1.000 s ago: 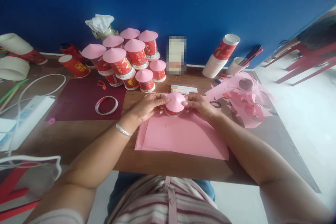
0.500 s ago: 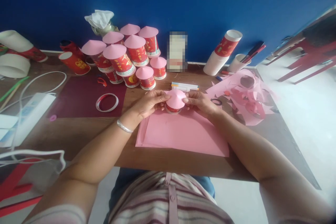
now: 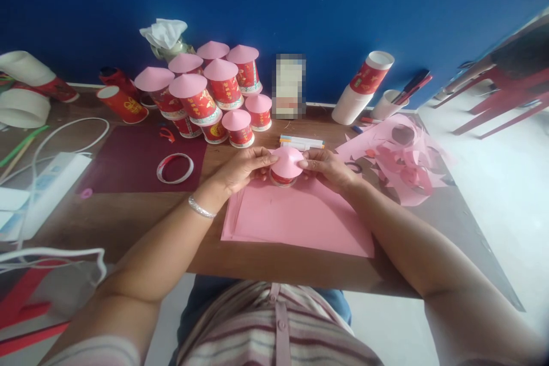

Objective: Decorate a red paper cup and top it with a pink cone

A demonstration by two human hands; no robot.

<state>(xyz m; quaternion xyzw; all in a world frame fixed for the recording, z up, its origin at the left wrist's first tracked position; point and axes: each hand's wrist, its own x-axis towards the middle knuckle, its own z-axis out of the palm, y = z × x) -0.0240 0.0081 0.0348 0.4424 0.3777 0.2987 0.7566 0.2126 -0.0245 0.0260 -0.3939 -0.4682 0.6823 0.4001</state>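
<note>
A pink paper cone (image 3: 287, 161) sits like a roof on a short red paper cup (image 3: 283, 180) in front of me. My left hand (image 3: 251, 167) pinches the cone's left rim, thumb on top and fingers underneath. On the opposite rim, my right hand (image 3: 325, 167) grips with its thumb pressed on the paper. Part of the cup is hidden by the cone and fingers. Beneath it lies a stack of pink paper sheets (image 3: 300, 220). Just behind my hands are some markers (image 3: 302, 142). Several red cups with pink cone tops (image 3: 221, 83) stand grouped at the back left.
Pink paper scraps (image 3: 407, 166) lie at the right, near a pen cup (image 3: 389, 104) and stacked paper cups (image 3: 363, 88). At the left are a dark red sheet (image 3: 128, 154), a cut white ring (image 3: 175, 168), a white cable (image 3: 71, 121) and a tissue pack (image 3: 165, 35).
</note>
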